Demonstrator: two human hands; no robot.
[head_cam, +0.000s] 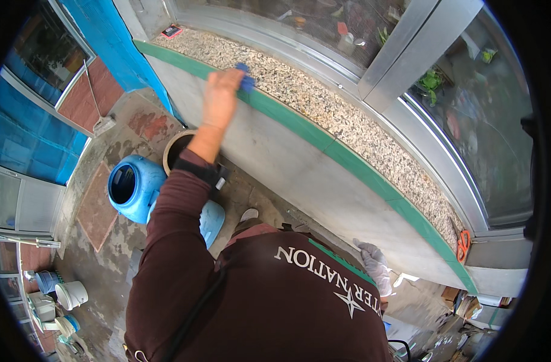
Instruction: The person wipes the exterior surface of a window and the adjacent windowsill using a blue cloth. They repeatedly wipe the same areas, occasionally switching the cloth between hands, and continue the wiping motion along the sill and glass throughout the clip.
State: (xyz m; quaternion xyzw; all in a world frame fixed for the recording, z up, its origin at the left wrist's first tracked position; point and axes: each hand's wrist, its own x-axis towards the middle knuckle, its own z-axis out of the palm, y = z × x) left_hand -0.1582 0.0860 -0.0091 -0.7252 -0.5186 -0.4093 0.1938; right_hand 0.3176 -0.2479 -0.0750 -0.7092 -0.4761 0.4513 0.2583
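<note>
My left hand is bare and grips a blue cloth at the front edge of a speckled granite windowsill. The cloth lies across the green tile edging and onto the granite; the hand looks slightly blurred. Low beside my body hangs my right hand in a thin, pale translucent glove. It stays in front of the white wall below the sill, with nothing visible in its grasp. Part of that hand is hidden by my dark shirt.
Orange-handled scissors lie at the sill's right end, a small red-and-black packet at its left end. A blue plastic barrel and a round-rimmed pot stand below my left arm. Several buckets sit further left. Aluminium-framed windows border the sill.
</note>
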